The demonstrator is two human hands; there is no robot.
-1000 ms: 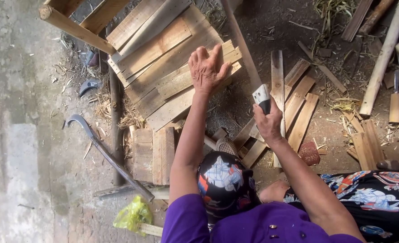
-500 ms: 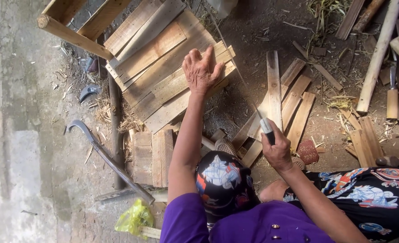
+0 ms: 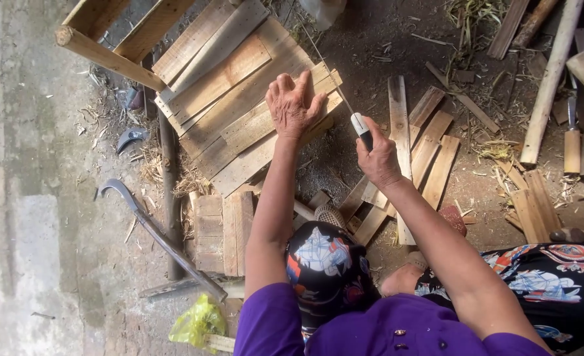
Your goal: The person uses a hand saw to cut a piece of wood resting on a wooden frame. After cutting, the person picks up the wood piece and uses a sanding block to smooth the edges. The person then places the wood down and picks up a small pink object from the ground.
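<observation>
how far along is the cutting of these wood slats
Done: cut slats lie spread on the ground. In hand: the left hand presses flat on the stacked boards, while the right hand holds a thin blade at their edge. Left: most stacked boards look whole.

Bare dirt ground [image 3: 384,39] carries everything. At ten o'clock lies a stack of wooden planks [image 3: 239,105]; at three o'clock, loose slats [image 3: 430,148]; at eight o'clock, a curved metal tool [image 3: 166,244], possibly a sickle; at one o'clock, a pole [image 3: 549,86].
</observation>
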